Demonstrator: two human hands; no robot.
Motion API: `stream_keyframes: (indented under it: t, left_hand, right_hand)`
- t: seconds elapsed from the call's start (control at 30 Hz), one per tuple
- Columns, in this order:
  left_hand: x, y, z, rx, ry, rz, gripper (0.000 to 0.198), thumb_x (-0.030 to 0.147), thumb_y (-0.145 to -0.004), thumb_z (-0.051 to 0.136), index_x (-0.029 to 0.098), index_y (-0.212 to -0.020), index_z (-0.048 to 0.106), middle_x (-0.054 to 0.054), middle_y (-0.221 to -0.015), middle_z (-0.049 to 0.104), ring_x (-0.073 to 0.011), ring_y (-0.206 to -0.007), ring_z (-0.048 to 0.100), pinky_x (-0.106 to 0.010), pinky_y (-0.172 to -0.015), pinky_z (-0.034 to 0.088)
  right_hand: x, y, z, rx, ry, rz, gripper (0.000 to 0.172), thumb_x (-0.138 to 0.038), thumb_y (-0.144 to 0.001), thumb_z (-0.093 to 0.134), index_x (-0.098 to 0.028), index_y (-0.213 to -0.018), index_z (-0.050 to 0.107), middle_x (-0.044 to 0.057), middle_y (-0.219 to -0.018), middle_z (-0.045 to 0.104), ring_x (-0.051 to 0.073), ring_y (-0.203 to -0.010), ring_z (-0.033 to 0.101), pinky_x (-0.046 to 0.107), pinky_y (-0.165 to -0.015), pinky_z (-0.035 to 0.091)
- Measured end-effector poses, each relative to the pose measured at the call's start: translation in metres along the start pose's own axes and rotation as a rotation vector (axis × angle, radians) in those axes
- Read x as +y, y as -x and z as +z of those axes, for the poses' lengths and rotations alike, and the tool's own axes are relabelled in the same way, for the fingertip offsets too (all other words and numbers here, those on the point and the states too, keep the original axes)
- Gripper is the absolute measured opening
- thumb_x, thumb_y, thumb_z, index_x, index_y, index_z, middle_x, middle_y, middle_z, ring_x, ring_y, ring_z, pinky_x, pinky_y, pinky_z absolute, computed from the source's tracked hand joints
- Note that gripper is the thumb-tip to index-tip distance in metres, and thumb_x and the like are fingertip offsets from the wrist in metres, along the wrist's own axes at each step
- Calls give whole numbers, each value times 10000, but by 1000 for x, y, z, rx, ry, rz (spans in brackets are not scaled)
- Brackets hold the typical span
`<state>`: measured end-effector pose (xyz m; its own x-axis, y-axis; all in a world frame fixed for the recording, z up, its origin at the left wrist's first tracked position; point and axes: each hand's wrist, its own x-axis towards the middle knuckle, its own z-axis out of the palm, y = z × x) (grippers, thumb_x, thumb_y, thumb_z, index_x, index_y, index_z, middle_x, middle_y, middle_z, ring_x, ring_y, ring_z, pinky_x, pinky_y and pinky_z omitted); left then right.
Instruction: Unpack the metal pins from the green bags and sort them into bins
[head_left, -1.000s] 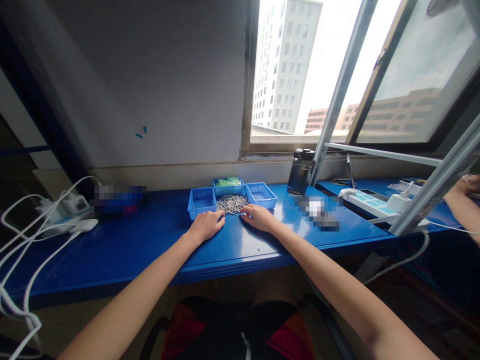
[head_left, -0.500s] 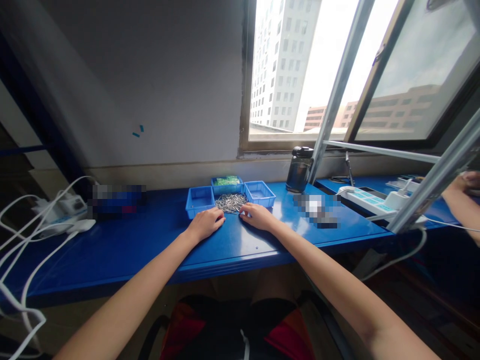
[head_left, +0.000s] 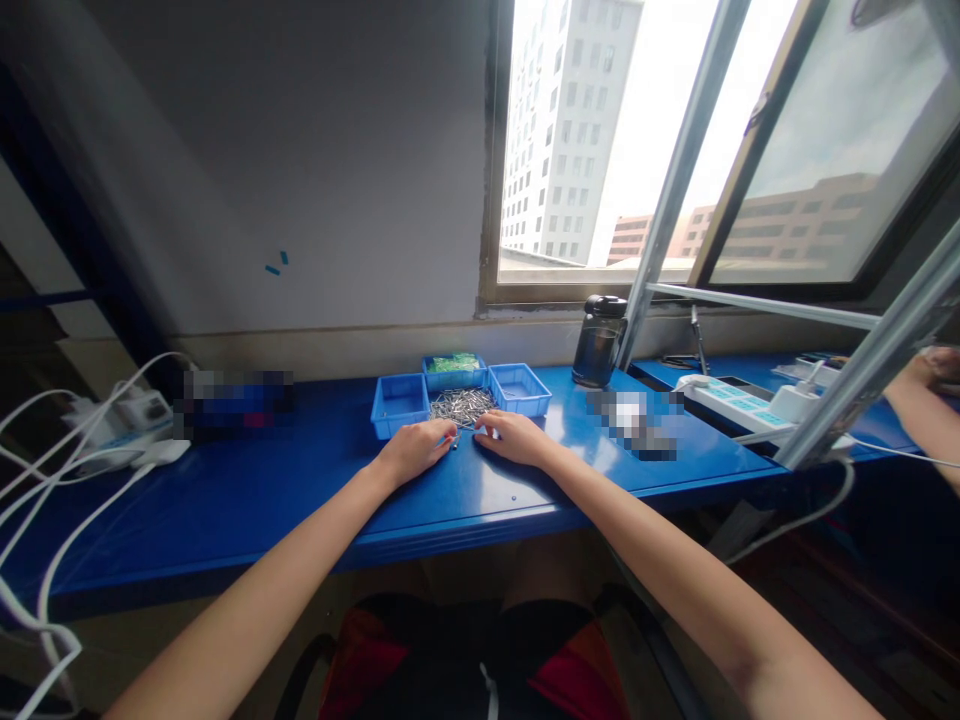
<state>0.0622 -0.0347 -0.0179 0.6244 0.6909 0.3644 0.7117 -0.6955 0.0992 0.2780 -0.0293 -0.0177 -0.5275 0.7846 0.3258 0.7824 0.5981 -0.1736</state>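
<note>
A pile of shiny metal screws or similar small fasteners [head_left: 463,404] lies loose on the blue table, between two blue bins and in front of a third. My left hand [head_left: 417,450] rests at the near left of the pile, fingers closed, with a small metal piece [head_left: 455,440] showing at its fingertips. Across from it, at the pile's near right edge, my right hand [head_left: 516,438] has its fingers curled in and its thumb close to them. Whatever its fingertips hold is too small to make out. A narrow gap separates the hands.
The left bin [head_left: 401,398] and right bin [head_left: 519,388] flank the pile; the back bin [head_left: 454,372] holds green packets. A dark bottle [head_left: 599,340] stands right, near a power strip [head_left: 739,402]. White cables [head_left: 67,540] hang left. Another person's arm [head_left: 926,400] reaches in at far right.
My left fingertips have shifted slightly right, and a small metal piece now shows at them. My right fingers have moved slightly left and nearer to me, along the pile's edge.
</note>
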Motion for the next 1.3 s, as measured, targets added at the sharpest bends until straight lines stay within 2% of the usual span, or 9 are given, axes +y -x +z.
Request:
stream_keyframes:
  t: [0.47,0.6,0.7,0.87,1.1,1.2,1.3]
  left_hand:
    - [3,0,0,1,-61,62,159,219,-891,373,188,-912,528,-18,-861,637,-136,-779,621,-208,-668,456]
    - [2,0,1,34,-84,25,175,230,-897,361,180,-926,526,-41,-884,631,-150,-815,616,-220,-685,459]
    - [1,0,1,66,-106,-16,185,253,-902,349,182,-945,515,-44,-904,622,-157,-817,613,-230,-690,461]
    - [0,0,1,65,-116,-19,183,250,-899,348,186,-964,506,-42,-930,619,-161,-806,617,-235,-678,468]
    - [1,0,1,23,-99,37,168,217,-885,360,173,-940,513,-47,-881,627,-152,-786,622,-215,-660,476]
    - [1,0,0,16,-100,65,171,195,-882,350,168,-913,517,-48,-866,624,-146,-766,620,-212,-653,477]
    - [2,0,0,10,-100,93,179,171,-879,340,164,-910,516,-47,-877,620,-148,-775,621,-216,-657,479]
  right_hand:
    - [-5,-1,4,2,9,-125,202,-329,-859,481,-205,-946,616,25,-807,619,138,-751,577,220,-679,396]
    - [-9,2,1,11,-1,-156,205,-312,-842,500,-198,-973,609,18,-768,621,127,-708,572,210,-652,381]
    - [-13,2,0,-2,2,-184,235,-366,-829,516,-194,-953,617,16,-755,625,120,-675,565,206,-631,372]
    - [-13,-3,3,-62,65,-59,184,-316,-841,502,-206,-891,641,15,-754,652,123,-679,583,198,-611,368]
    - [-2,-7,5,1,148,137,244,-308,-882,422,-179,-914,626,85,-825,669,201,-750,626,245,-624,385]
    - [-6,-5,0,2,146,122,249,-313,-896,402,-187,-973,603,69,-822,672,185,-758,628,230,-629,379]
    - [-12,-2,-3,-18,117,23,257,-357,-881,446,-208,-1053,564,29,-779,673,158,-731,623,210,-619,365]
